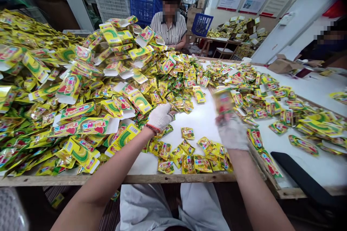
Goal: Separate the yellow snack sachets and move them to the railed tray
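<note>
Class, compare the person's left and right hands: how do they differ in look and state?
The left hand is beside small packets at the heap's edge, while the right hand holds a yellow pack. The left hand looks fairly sharp; the right hand is blurred. Both hands wear pale gloves.

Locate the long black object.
In the head view, the long black object is at lower right, over the near edge of the table, beside a yellow packet and right of the right hand.
</note>
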`<state>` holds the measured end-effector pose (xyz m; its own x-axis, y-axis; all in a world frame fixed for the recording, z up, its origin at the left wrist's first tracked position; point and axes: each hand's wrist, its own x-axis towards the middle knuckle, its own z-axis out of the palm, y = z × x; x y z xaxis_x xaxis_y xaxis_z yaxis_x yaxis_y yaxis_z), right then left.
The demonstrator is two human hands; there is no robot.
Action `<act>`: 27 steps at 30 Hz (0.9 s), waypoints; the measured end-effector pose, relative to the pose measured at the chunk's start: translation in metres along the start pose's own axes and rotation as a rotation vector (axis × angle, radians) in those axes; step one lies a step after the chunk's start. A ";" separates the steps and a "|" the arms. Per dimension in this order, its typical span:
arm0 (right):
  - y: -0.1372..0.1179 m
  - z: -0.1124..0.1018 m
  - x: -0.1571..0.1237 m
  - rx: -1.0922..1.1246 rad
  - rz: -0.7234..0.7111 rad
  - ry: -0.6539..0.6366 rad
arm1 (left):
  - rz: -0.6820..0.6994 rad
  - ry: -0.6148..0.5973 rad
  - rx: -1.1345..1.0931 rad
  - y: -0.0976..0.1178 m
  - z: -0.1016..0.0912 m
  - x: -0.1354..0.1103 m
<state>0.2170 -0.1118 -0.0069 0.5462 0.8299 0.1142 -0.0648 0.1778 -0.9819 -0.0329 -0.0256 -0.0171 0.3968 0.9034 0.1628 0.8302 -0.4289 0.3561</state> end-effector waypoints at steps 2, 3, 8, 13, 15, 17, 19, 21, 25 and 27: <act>-0.003 -0.012 0.011 0.108 -0.036 0.073 | -0.010 -0.005 0.179 -0.002 0.006 0.014; -0.002 -0.015 0.013 0.112 -0.022 0.063 | -0.010 -0.012 0.208 -0.001 0.011 0.019; 0.033 0.005 -0.008 -0.554 0.045 -0.273 | -0.033 -0.066 0.288 0.004 0.030 0.032; 0.064 0.031 -0.028 -1.089 -0.086 -0.510 | -0.015 -0.131 0.327 0.006 0.025 0.038; 0.067 0.032 -0.030 -1.112 -0.091 -0.526 | -0.006 -0.164 0.325 0.008 0.020 0.041; 0.069 0.029 -0.029 -1.082 -0.088 -0.500 | -0.001 -0.204 0.310 0.010 0.016 0.043; 0.072 0.024 -0.028 -1.026 -0.072 -0.464 | 0.005 -0.241 0.280 0.012 0.014 0.045; 0.075 0.021 -0.027 -0.971 -0.050 -0.437 | 0.005 -0.258 0.238 0.012 0.015 0.044; 0.079 0.022 -0.023 -0.847 0.001 -0.414 | -0.029 -0.251 0.100 0.010 0.018 0.043; 0.077 0.023 -0.023 -0.793 0.026 -0.413 | -0.051 -0.248 -0.003 0.008 0.017 0.044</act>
<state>0.1799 -0.1049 -0.0812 0.1980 0.9801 -0.0147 0.6073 -0.1344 -0.7830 -0.0024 0.0109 -0.0228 0.4384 0.8947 -0.0857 0.8507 -0.3824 0.3608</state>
